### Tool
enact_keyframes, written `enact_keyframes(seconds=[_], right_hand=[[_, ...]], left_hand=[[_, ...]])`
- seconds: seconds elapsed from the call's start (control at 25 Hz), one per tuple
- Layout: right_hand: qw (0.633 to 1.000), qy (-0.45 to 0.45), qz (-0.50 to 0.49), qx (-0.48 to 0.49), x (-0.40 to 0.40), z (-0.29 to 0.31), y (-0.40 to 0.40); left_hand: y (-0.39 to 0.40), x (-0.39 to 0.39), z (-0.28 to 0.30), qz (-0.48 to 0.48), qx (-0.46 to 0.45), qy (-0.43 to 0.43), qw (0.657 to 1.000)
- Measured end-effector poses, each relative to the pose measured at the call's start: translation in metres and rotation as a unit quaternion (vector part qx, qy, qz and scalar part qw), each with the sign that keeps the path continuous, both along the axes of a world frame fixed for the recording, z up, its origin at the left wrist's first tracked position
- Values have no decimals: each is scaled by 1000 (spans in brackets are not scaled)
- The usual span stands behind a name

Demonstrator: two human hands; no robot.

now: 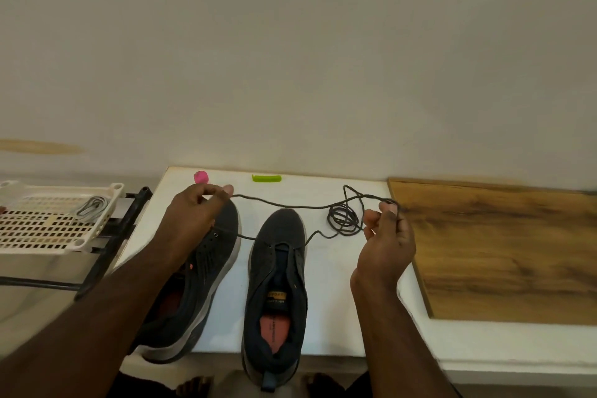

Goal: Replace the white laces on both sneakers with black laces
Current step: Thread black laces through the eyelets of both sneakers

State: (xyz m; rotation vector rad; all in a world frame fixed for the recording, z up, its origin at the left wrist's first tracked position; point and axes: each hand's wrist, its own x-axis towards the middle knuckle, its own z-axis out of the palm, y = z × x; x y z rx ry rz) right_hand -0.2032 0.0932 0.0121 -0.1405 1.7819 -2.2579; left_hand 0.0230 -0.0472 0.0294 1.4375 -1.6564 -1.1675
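Two dark grey sneakers stand side by side on a white table (326,307), toes pointing away from me. A black lace (290,204) runs through the lowest eyelets of the right sneaker (278,284). My left hand (193,220) hovers over the left sneaker (206,271) and pinches one end of the lace between thumb and forefinger. My right hand (386,242) pinches the other end, raised above the table. A coiled tangle of black lace (344,220) lies on the table between the right sneaker and my right hand.
A cream plastic basket (42,226) on a dark rack at the left holds a bundle of white laces (90,208). A pink cap (201,176) and a green clip (266,178) lie at the table's far edge. A wooden board (504,252) covers the right side.
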Motion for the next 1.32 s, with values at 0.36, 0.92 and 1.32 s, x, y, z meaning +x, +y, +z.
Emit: enact_keyframes(seconds=[0.36,0.92,1.32], right_hand=[[911,377,140,88,31,-5,2],[892,327,288,117,38,-7,3],[980,119,150,61,23,1,0]], left_hand=[[19,-15,15,-162,-175,-381,893],[14,-41,30,-120,-73,-19,990],[16,-21,21,-71,-79,-155,982]])
